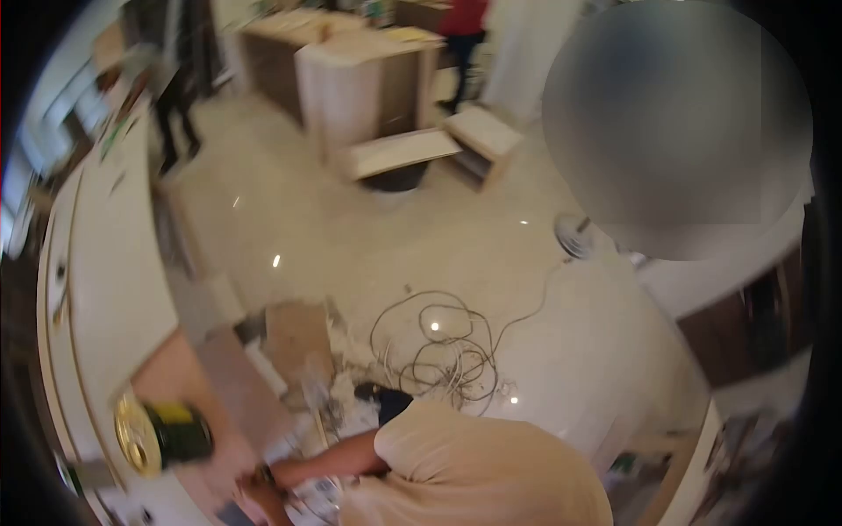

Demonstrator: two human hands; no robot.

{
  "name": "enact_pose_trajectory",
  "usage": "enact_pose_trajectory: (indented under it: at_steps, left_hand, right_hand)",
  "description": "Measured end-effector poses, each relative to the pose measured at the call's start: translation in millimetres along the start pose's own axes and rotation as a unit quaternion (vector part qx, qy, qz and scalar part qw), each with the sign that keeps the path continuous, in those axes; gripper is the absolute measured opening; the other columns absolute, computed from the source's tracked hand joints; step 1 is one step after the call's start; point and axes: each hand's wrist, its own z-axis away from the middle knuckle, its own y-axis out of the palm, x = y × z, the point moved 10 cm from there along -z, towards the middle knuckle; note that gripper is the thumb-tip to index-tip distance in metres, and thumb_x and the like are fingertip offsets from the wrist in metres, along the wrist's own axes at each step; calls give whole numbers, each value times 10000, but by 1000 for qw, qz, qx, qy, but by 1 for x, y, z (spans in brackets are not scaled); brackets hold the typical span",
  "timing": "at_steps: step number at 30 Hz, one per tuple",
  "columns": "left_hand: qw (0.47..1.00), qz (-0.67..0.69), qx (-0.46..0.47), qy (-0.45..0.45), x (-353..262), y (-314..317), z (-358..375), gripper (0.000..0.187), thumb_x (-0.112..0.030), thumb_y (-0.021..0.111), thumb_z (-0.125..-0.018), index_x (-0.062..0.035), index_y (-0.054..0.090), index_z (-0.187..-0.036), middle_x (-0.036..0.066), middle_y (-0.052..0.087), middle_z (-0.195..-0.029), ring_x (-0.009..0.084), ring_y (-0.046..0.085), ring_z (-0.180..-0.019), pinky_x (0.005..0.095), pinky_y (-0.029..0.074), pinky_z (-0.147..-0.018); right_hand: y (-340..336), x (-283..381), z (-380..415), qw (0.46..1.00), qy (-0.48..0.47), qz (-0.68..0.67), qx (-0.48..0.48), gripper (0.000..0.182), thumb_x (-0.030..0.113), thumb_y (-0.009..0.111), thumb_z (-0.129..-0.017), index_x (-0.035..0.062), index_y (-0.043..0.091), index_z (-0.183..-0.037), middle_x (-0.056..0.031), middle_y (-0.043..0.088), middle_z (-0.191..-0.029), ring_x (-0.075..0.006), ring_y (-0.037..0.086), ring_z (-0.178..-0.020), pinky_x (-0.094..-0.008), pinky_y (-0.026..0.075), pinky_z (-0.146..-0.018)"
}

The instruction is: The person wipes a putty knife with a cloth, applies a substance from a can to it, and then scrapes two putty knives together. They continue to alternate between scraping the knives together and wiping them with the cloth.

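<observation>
My right arm reaches left from a cream sleeve, with my right hand (pixel 261 476) near the edge of a pinkish-brown panel (pixel 171 373). My left hand (pixel 253 491) is just below, close to or touching it. A small dark thing, perhaps a band, shows at the right wrist. Blur hides the fingers of both hands and anything between them. Left of the hands, a dark green can (pixel 184 431) with a yellow label and a gold-coloured end (pixel 138 434) lies on its side, apart from them.
Coiled cable (pixel 447 351), board pieces (pixel 298 337) and debris lie on the pale floor. A long white panel (pixel 114 272) runs along the left. A person (pixel 153 74) bends at its far end; another (pixel 463 35) stands beyond the cabinets (pixel 351 79). A blurred disc covers the upper right.
</observation>
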Motion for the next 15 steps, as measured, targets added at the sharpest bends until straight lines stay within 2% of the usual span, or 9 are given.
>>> enact_pose_trajectory:
  at_steps: [1,3,5,8,12,15]
  left_hand:
    - [998,33,-36,49,4,-1,-13,147,-74,659,-792,55,590,-810,250,563,-813,420,543,-746,475,425,-657]
    - [998,40,-27,45,-21,-7,-18,140,-68,654,-792,55,589,-810,249,564,-813,419,543,-749,475,426,-660]
    - [999,41,-11,32,-51,-12,-20,134,-63,649,-793,55,588,-809,248,564,-814,417,544,-751,474,428,-663]
    - [999,35,-11,34,-65,-19,-25,124,-54,641,-793,55,586,-808,247,565,-815,416,545,-755,472,430,-668]
    - [999,31,-14,27,-68,-26,-29,110,-43,631,-794,55,584,-807,245,566,-816,413,547,-760,471,434,-674]
    - [998,42,-11,39,-62,-24,-25,100,-35,624,-794,55,583,-806,243,567,-817,411,548,-763,469,436,-678]
  right_hand:
    - [-24,17,17,999,31,-14,-16,305,327,720,-661,33,689,-735,-191,694,-796,-339,678,-764,-459,517,-678]
    - [-52,48,50,996,89,-12,-8,269,271,729,-674,11,694,-735,-194,686,-747,-326,688,-713,-429,528,-641]
    - [-42,28,37,995,96,-27,-24,264,269,723,-686,12,696,-739,-190,686,-743,-324,689,-713,-428,531,-644]
    - [-33,5,16,993,94,-34,-61,256,267,713,-703,14,701,-745,-185,688,-737,-320,691,-714,-427,535,-649]
    - [-15,-9,-1,992,82,-32,-87,248,264,701,-726,17,707,-753,-177,690,-728,-315,693,-716,-425,541,-655]
    - [-10,-31,-28,985,71,-10,-160,244,261,691,-743,18,711,-759,-171,691,-722,-311,695,-717,-424,545,-660]
